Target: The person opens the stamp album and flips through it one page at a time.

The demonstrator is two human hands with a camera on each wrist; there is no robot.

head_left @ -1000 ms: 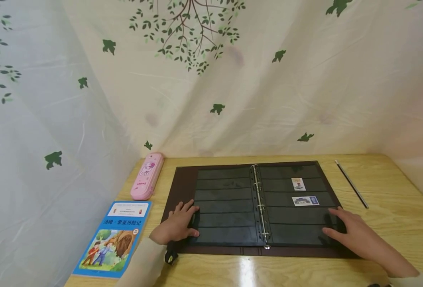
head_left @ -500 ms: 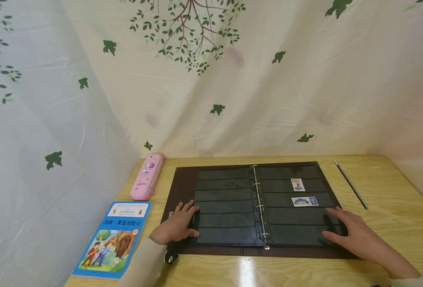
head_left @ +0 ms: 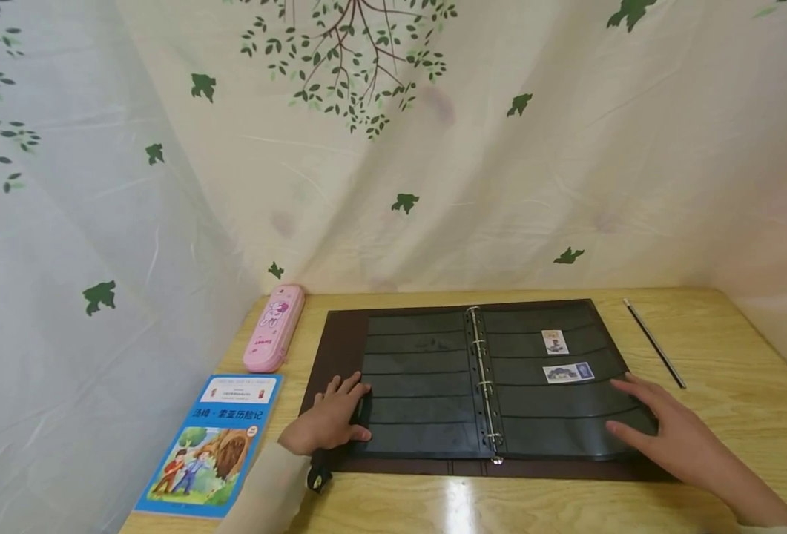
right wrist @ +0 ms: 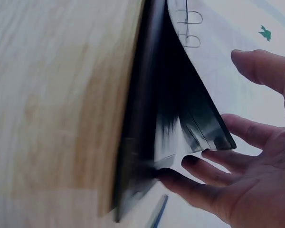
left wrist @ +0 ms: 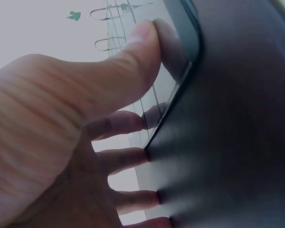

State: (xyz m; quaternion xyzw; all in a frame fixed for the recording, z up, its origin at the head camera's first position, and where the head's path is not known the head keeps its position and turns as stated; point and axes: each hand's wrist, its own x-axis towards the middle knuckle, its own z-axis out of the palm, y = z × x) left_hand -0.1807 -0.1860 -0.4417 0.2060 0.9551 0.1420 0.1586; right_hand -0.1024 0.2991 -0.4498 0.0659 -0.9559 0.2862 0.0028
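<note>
A brown ring-bound stamp album (head_left: 340, 345) lies spread on the table, its black pages crossed by strip pockets. Two stamps (head_left: 556, 342) (head_left: 569, 372) sit in the upper pockets of the right page (head_left: 553, 437). My left hand (head_left: 326, 419) rests at the left page's outer edge, its thumb on the page and its fingers spread on the cover. At the other side, my right hand (head_left: 680, 437) has extended fingers beneath the right page's raised outer edge. In the right wrist view, that page (right wrist: 194, 104) bends up from the cover, the thumb apart from it.
A pink pencil case (head_left: 274, 328) and a blue picture-covered book (head_left: 209, 445) lie left of the album. To its right is a thin dark pencil-like stick (head_left: 653, 343). Printed cloth curtains (head_left: 473, 185) hang behind and beside the wooden table (head_left: 733, 348).
My right hand has shifted slightly right, and the right page's outer edge has risen and curved up over its fingers. The left hand has stayed put.
</note>
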